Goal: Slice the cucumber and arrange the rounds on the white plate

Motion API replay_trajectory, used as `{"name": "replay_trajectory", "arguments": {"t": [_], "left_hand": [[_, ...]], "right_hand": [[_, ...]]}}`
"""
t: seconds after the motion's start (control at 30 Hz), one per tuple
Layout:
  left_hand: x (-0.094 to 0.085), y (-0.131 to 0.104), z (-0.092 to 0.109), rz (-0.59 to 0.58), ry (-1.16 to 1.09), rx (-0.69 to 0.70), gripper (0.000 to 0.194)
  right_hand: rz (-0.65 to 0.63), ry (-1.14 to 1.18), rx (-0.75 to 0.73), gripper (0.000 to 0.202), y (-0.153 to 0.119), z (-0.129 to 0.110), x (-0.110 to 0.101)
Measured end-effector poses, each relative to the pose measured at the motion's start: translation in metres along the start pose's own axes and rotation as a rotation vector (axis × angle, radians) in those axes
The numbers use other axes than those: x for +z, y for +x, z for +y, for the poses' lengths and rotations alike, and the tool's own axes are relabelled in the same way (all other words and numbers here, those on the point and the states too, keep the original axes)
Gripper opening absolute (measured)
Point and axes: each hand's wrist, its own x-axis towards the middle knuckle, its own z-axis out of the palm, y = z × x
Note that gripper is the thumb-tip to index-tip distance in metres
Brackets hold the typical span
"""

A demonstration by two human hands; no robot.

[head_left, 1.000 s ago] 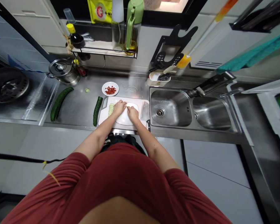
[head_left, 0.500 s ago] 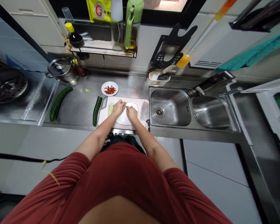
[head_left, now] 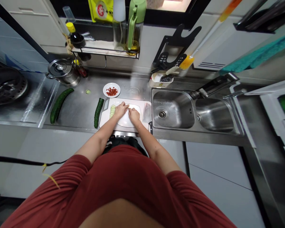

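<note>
Over a white plate (head_left: 125, 122), my left hand (head_left: 121, 110) and my right hand (head_left: 134, 116) meet with their fingers closed. Between the fingertips shows a small pale-green edge, apparently a cucumber slice, mostly hidden by the fingers. The plate rests on a white cutting board (head_left: 104, 118). To the left of my left hand, a row of cucumber slices (head_left: 112, 110) lies on the board. A knife with a black handle (head_left: 151, 127) lies at the board's right end. Against the board's left edge is a whole cucumber (head_left: 98, 113).
Behind the board stands a small plate (head_left: 104, 91) of chopped red chilli (head_left: 112, 91). Another cucumber (head_left: 60, 106) and a lidded pot (head_left: 63, 74) are farther left. On the right is a double sink (head_left: 173, 110). A rack with bottles (head_left: 133, 31) overhangs the counter's back.
The fingers of both hands have shifted slightly over the plate, and less of the pale-green slice shows between them. Everything else stays put.
</note>
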Motion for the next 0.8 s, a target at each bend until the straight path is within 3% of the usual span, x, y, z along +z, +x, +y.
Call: {"name": "replay_trajectory", "arguments": {"t": [0.8], "left_hand": [[-0.0009, -0.0003, 0.0022, 0.007, -0.023, -0.031, 0.032]], "right_hand": [[-0.023, -0.046, -0.009, 0.036, -0.0013, -0.0046, -0.0029]]}}
